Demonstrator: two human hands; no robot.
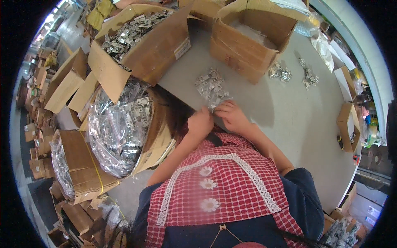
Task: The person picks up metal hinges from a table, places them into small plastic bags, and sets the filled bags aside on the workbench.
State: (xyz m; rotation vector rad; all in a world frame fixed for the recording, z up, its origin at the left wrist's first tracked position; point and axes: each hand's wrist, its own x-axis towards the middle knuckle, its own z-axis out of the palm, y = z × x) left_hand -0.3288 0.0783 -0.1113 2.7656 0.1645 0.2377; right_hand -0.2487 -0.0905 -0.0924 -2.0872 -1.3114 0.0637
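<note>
Both of my hands meet at the near edge of the grey table [306, 136], at the mouth of a clear plastic bag [212, 89]. Small silvery metal hardware pieces fill the bag, which lies on the table beyond my fingers. My left hand [201, 122] pinches the bag's near edge from the left. From the right, my right hand [231, 116] grips the same edge with curled fingers. The fingertips nearly touch, and they partly hide the bag's opening.
An open cardboard box [159, 51] heaped with metal pieces stands far left; another box [235, 47] stands far centre. Loose pieces lie in two piles [280, 72] to the right. Left of me, a carton [159, 146] holds filled bags [118, 132]. Small boxes [348, 126] line the right edge.
</note>
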